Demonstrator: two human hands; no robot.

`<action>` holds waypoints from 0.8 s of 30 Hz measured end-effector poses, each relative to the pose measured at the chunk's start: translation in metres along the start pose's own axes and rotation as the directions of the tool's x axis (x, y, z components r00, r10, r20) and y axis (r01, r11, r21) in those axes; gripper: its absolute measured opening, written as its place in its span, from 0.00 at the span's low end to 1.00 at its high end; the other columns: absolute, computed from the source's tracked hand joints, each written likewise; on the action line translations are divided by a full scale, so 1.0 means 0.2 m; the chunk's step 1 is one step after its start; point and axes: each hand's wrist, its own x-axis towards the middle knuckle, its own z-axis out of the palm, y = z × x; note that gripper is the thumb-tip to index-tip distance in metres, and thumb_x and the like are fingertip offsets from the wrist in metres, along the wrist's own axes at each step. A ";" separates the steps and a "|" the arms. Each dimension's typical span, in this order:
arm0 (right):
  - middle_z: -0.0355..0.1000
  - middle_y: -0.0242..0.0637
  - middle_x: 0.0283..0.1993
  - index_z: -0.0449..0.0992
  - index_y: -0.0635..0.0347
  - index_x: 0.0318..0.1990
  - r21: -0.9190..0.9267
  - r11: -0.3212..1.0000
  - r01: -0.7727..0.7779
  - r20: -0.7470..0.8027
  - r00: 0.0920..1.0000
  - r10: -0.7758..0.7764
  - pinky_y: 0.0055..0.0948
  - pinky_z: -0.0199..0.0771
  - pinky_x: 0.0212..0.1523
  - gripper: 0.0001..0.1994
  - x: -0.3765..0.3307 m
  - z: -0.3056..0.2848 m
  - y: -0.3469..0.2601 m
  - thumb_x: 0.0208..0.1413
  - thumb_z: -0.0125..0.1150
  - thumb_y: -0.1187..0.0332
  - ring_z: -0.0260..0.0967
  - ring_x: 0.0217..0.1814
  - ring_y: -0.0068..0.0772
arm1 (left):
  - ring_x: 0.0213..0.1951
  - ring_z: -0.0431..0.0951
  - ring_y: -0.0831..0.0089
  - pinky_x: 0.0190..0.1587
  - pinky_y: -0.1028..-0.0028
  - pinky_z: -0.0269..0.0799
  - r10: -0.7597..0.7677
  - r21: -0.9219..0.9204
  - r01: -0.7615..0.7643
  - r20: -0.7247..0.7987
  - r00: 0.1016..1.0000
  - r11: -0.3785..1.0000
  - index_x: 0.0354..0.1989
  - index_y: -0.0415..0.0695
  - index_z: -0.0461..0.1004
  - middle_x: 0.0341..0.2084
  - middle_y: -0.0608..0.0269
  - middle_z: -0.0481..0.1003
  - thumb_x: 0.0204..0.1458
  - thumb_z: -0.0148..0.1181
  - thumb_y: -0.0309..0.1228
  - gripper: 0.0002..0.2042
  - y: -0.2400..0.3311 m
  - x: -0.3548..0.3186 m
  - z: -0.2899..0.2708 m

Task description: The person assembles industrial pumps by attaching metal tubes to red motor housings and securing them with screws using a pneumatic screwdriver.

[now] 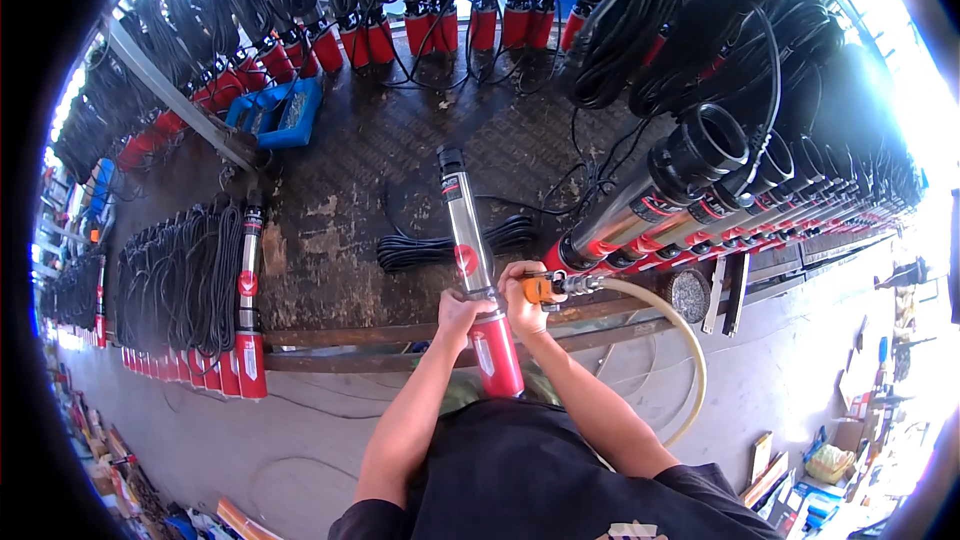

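Observation:
A submersible pump (463, 215), a long silver tube with a black top and a red lower end, lies tilted over the near edge of the workbench, its red end close to my body. My left hand (460, 316) is closed around it where the silver meets the red. Beside it, my right hand (522, 300) grips an orange air tool (541, 289) against the pump's right side; the tool's tip is hidden by my fingers. From its metal coupling a pale yellow hose (693, 360) curves down to the right. A coiled black cable (405, 253) rests on the bench behind the pump.
The dark, worn workbench (330, 230) carries rows of similar pumps (645, 205) at the right, more pumps with bundled cables (190, 290) at the left, and others along the back. A blue bin (290, 115) stands at the back left, near a slanting metal bar (165, 85).

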 end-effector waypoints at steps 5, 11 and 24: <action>0.73 0.37 0.34 0.70 0.62 0.43 0.058 0.997 -0.050 -0.079 0.995 0.055 0.24 0.74 0.34 0.10 0.02 0.01 -0.10 0.54 0.55 0.82 0.71 0.31 0.23 | 0.36 0.79 0.64 0.35 0.65 0.80 0.057 -0.041 -0.059 -0.044 0.997 0.997 0.47 0.37 0.60 0.38 0.53 0.71 0.34 0.75 0.22 0.32 -0.05 0.02 0.01; 0.72 0.36 0.33 0.70 0.64 0.41 -0.058 0.987 0.147 -0.050 0.987 -0.150 0.23 0.73 0.35 0.10 -0.04 -0.29 -0.42 0.51 0.54 0.84 0.70 0.31 0.22 | 0.38 0.78 0.69 0.38 0.70 0.76 0.217 0.105 -0.202 -0.156 0.964 0.974 0.53 0.37 0.58 0.39 0.54 0.73 0.42 0.74 0.31 0.33 -0.09 -0.07 0.09; 0.73 0.34 0.33 0.72 0.64 0.41 -0.172 0.965 -0.199 -0.277 0.950 0.147 0.23 0.73 0.37 0.09 -0.56 -1.09 -0.34 0.52 0.58 0.82 0.70 0.32 0.22 | 0.45 0.79 0.42 0.50 0.50 0.73 0.476 0.758 -0.017 -0.392 0.787 0.652 0.54 0.42 0.60 0.41 0.40 0.78 0.40 0.72 0.43 0.35 -0.10 -0.11 0.31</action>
